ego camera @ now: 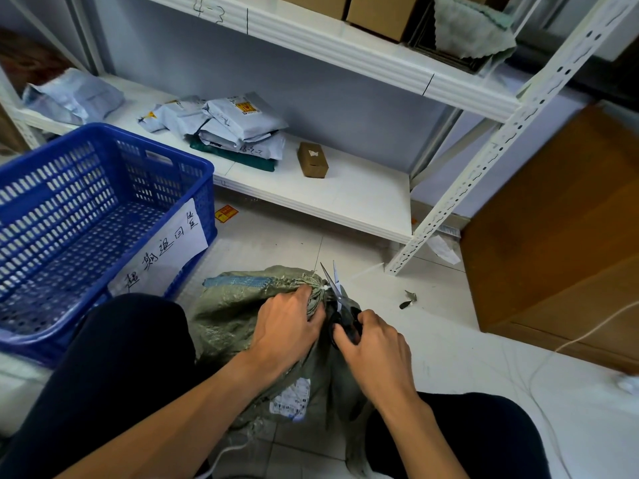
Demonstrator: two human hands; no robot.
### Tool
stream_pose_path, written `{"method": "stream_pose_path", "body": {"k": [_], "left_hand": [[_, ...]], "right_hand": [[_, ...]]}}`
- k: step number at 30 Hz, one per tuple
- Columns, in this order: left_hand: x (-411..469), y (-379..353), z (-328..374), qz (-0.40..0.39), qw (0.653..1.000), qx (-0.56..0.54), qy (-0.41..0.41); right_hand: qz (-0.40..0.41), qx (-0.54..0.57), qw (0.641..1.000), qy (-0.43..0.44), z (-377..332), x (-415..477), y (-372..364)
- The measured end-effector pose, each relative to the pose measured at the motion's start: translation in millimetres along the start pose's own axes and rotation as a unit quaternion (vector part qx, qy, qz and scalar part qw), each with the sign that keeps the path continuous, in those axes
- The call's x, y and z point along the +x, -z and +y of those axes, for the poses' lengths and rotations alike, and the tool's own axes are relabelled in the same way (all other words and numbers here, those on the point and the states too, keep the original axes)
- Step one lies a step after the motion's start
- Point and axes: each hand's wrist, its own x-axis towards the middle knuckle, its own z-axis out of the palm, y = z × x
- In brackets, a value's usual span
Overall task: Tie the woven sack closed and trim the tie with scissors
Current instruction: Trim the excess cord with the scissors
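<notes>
So we've got the sack (242,312) lying on the floor between our knees, its bunched neck pointing up and away from us, and the white tie (325,288) sits right at that neck. Our left hand (288,326) is clamped on the gathered neck just below the tie, and our right hand (375,344) is closed around the handles of the scissors (337,288), blades parted and pointing away from us, right beside the tie. The right hand's nearer the cut, so it mostly needs to close. Watch the left fingers, they're touching close. The blue crate (103,216) sits off left, not in the way.
</notes>
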Motion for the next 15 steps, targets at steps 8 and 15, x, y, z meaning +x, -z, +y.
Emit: {"method": "stream_pose_path", "body": {"k": [8,15], "left_hand": [[1.6,-2.4,-5.6,-0.004,1.0,-0.017,0.017],[6.0,0.2,-9.6,-0.003,0.999,-0.035,0.037]], "right_hand": [[-0.018,-0.009,1.0,0.02,2.1,1.4,-2.6],[-0.021,-0.007,0.999,0.032,3.4,2.0,-6.1]]}}
